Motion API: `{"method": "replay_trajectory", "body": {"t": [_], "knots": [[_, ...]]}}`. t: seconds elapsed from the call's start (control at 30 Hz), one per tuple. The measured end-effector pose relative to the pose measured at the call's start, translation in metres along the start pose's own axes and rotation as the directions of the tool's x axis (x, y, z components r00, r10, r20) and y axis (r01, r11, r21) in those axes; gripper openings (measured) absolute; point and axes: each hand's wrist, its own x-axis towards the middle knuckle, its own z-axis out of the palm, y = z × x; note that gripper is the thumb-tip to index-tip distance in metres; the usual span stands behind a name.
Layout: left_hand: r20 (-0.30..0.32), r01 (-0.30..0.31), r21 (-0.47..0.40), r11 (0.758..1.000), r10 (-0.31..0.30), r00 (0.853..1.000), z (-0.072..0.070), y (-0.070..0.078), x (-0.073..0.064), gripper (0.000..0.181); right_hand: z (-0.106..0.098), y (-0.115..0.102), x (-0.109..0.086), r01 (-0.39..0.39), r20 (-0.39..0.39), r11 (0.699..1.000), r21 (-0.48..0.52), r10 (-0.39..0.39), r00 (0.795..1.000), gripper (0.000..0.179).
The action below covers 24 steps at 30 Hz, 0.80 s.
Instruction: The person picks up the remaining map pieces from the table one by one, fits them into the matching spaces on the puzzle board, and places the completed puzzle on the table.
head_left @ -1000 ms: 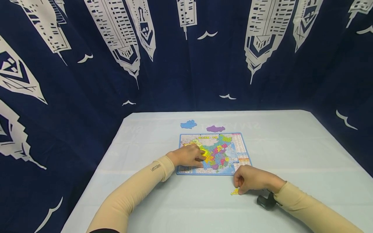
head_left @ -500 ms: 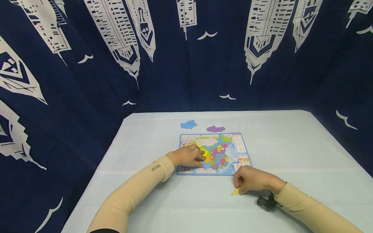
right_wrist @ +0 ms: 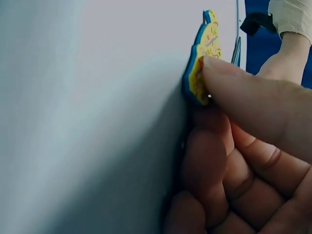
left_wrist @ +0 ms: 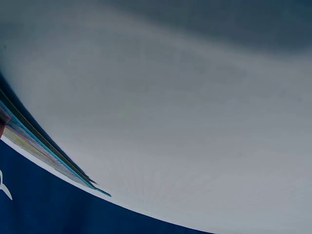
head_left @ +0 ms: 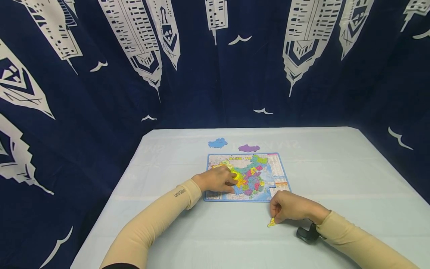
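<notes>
A map puzzle board (head_left: 276, 165) with a blue rim lies on the table, its printed map in many colours. My left hand (head_left: 216, 180) rests on the board's left part, fingertips on the map and covering some of it. In the left wrist view only the board's edge (left_wrist: 53, 158) and a sliver of finger show. Near the board's lower right corner, my right hand (head_left: 291, 206) pinches a small yellow puzzle piece (head_left: 271, 223) between thumb and fingers. Up close, the piece (right_wrist: 207, 41) has a blue underside and stands tilted; the thumb hides part of it.
Beyond the board's far edge lie a blue puzzle piece (head_left: 217, 143) and a purple puzzle piece (head_left: 249, 148). A black device (head_left: 308, 234) hangs under the right wrist. A white cloth covers the table (head_left: 188, 239); a dark blue patterned curtain (head_left: 215, 86) hangs behind.
The yellow puzzle piece has turned slightly in my right hand, its exposed end shifting a little toward me. My left hand and the board stay as they were.
</notes>
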Motion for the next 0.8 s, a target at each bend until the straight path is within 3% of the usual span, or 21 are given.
{"method": "replay_trajectory", "body": {"t": [0.4, 0.8], "knots": [[-0.004, 0.000, 0.007, 1.000, 0.000, 1.000, 0.000, 0.000, -0.001, 0.042, -0.006, 0.006, 0.003, -0.003, 0.038, 0.995, 0.102, -0.001, 0.999, 0.012], [-0.003, -0.006, 0.012, 1.000, 0.006, 1.000, 0.000, 0.000, -0.001, 0.042, -0.010, 0.012, 0.006, 0.042, 0.098, 0.967, 0.250, -0.069, 0.993, 0.009]]}}
